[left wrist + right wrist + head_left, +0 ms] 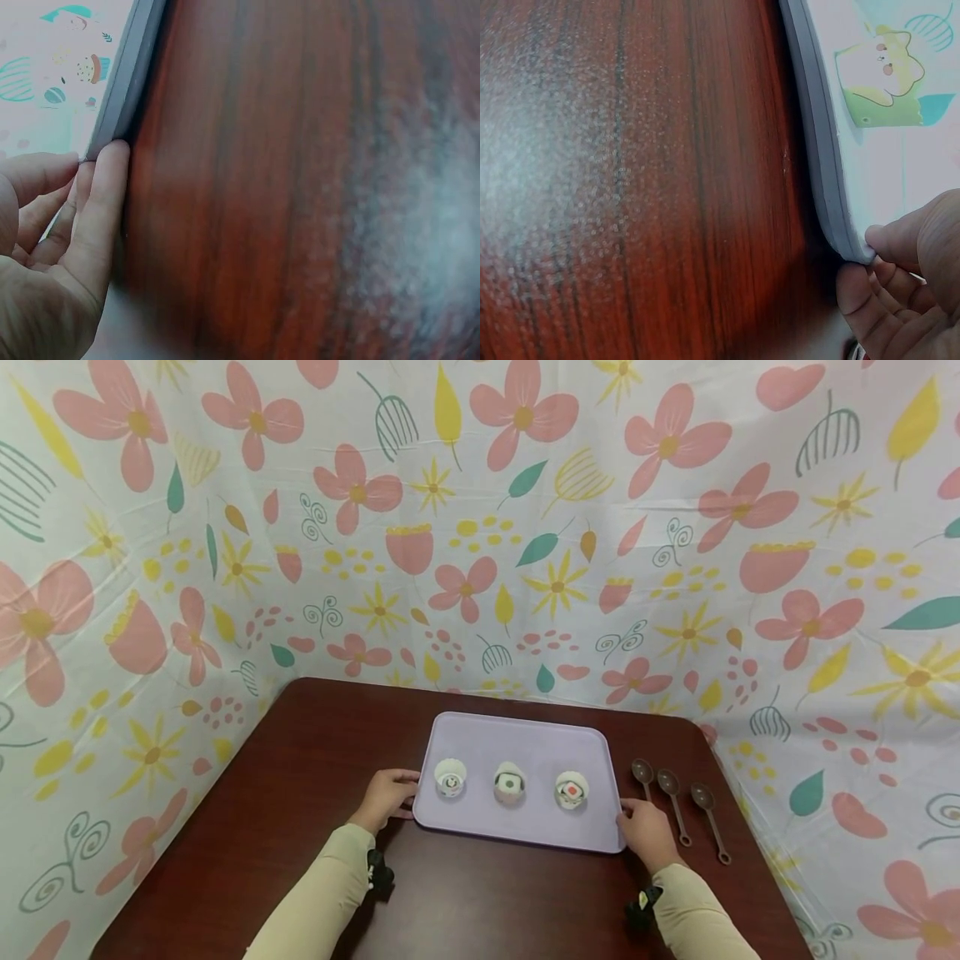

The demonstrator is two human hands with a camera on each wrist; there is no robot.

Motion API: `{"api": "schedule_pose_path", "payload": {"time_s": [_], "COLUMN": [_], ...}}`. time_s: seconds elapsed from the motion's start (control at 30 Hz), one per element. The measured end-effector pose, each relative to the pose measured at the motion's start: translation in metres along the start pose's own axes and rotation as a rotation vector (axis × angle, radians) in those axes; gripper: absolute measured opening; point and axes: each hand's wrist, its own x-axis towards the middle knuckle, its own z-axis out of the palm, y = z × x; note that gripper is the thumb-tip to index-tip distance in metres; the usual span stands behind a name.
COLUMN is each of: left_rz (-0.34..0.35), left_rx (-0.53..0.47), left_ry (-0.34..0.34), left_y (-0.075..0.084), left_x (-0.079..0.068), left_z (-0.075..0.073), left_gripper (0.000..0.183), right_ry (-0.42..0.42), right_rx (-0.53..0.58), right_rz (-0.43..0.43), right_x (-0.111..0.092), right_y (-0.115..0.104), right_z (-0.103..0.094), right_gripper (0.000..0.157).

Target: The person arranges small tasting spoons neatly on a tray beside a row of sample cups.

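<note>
Tray [517,735]: lying on dark table [465,893], toward its far edge, slightly askew. Across it, in a row: left cup [450,777], middle cup [510,783], right cup [572,789]. White block inside middle cup, red-marked block inside right cup; contents of left cup too small to make out.

Main hazard, as judged: tilt. Gripped near the front corners only, so likely to dip at the far side if lifted, or to slope sideways if raised unevenly. Probable result: sliding or toppling of cups, spilling of blocks. Second hazard: slippage at the rim, from a fingertip hold on a narrow edge. Third: snagging of the nearest brown spoon [642,771], with handle running out of sight behind right hand [648,831]. Cannot tell whether touching.

Pose: with left hand [386,797], pinching the tray's left side near the front, thumb on the rim, fingertip against the outer side. With right hand, pinching the front right corner, thumb above, index finger bent below. Both forearms, in pale sleeves, reaching in from the near side, roughly mirrored.
</note>
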Motion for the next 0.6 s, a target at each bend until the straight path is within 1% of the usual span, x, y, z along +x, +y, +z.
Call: {"api": "schedule_pose_path", "payload": {"time_s": [0.2, 0.27, 0.33, 0.37, 0.4, 0.53, 0.6], "left_rz": [0.010, 0.027, 0.062, 0.089, 0.135, 0.363, 0.465], "left_rx": [0.040, 0.055, 0.095, 0.135, 0.199, 0.539, 0.685], "left_ry": [0.021, 0.022, 0.021, 0.024, 0.030, 0.065, 0.063], "left_y": [0.0020, 0.0016, -0.0002, -0.0012, -0.0025, -0.0043, -0.0043], "left_x": [-0.0036, -0.0046, -0.0039, -0.0036, -0.0031, -0.0061, -0.0093], "left_z": [0.0015, 0.0021, 0.0024, 0.0026, 0.0029, 0.0048, 0.0058], "left_gripper": [0.033, 0.033, 0.033, 0.032, 0.032, 0.028, 0.029], "right_ry": [-0.005, 0.000, -0.001, 0.000, -0.001, -0.007, -0.014], "right_rx": [0.020, 0.022, 0.025, 0.025, 0.025, 0.029, 0.036], "right_rz": [0.005, 0.007, 0.016, 0.018, 0.021, 0.028, 0.033], "right_x": [-0.0027, -0.0031, -0.0032, -0.0031, -0.0029, -0.0039, -0.0040], "right_y": [-0.0020, -0.0023, -0.0027, -0.0027, -0.0023, -0.0019, -0.0010], "right_z": [-0.0003, 0.0000, 0.0000, 0.0001, 0.0006, 0.0015, 0.0021], "right_gripper": [0.040, 0.040, 0.041, 0.041, 0.041, 0.041, 0.042]}}
